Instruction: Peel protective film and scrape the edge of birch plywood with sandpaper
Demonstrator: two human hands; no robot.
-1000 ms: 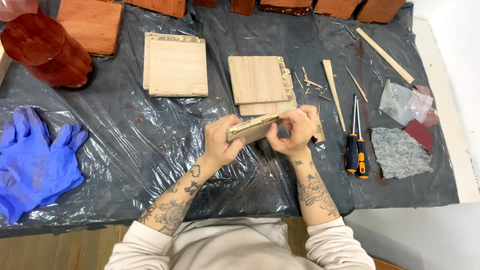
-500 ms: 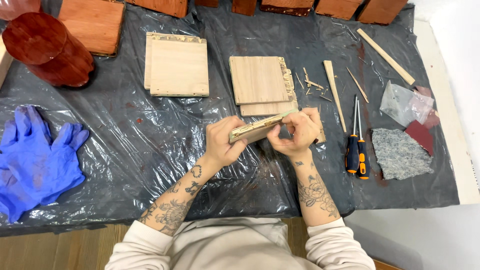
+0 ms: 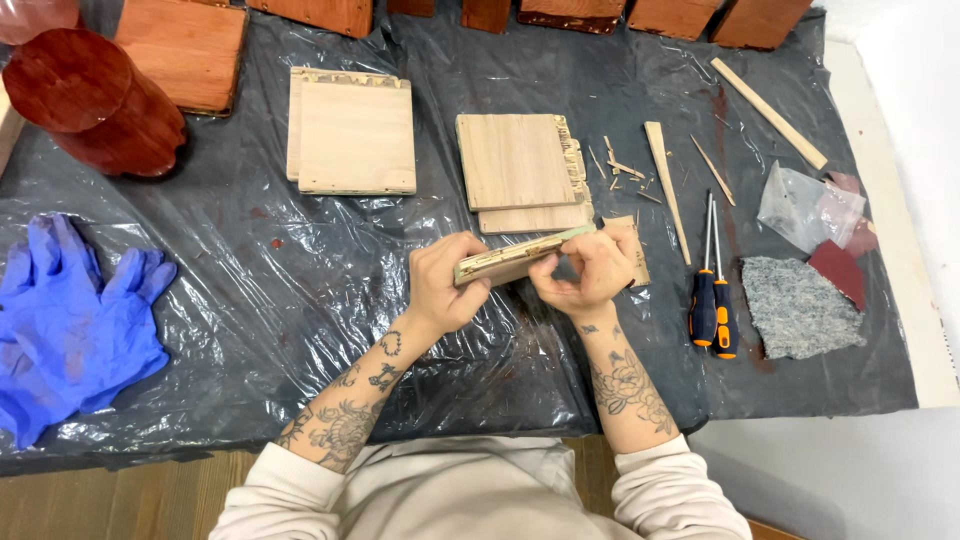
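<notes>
While the left hand (image 3: 445, 285) clamps the thin wooden panel (image 3: 510, 260) edge-up to steady it, the right hand (image 3: 590, 270) pinches its far end, above the black plastic sheet (image 3: 300, 300).

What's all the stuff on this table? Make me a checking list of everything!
Surface: black plastic sheet, crinkled, over a table.
Job's things: thin pale wood panel, held edge-up in both hands.
Clutter: two stacks of pale wood panels; red-brown round block; blue gloves; two orange-handled screwdrivers; grey abrasive pad; wood slivers; clear bag.
Hands: left hand grips one end of the panel; right hand pinches the other end.
Cables: nothing seen.
Surroundings: reddish wooden boxes along the far edge; white floor to the right.
</notes>
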